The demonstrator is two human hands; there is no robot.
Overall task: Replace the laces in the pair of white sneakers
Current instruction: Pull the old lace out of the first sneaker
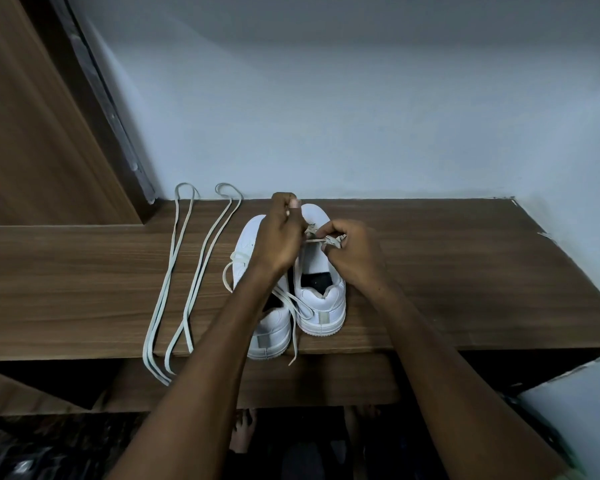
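A person worked at a lace [321,240] over the front of the right-hand sneaker [321,285] of a white pair standing heels toward the camera on a wooden shelf [465,289]. The right hand [352,252] pinched the bunched lace between curled fingers and thumb just above the shoe's eyelets; the left hand [281,237], crossing over the left-hand sneaker [271,327], was curled with thumb raised and seemed to hold a strand of the same lace, though the grip itself was hard to make out. Whether the lace was going in or coming out could not be told. The sneaker under the left forearm carried a lace whose loose ends [291,317] trailed back over the shelf's edge. Well to the left of both hands, two more laces [187,271] lay stretched out side by side on the shelf, untouched. Judged from this, the job looked early: neither shoe showed a finished lacing, and both remained to be done.
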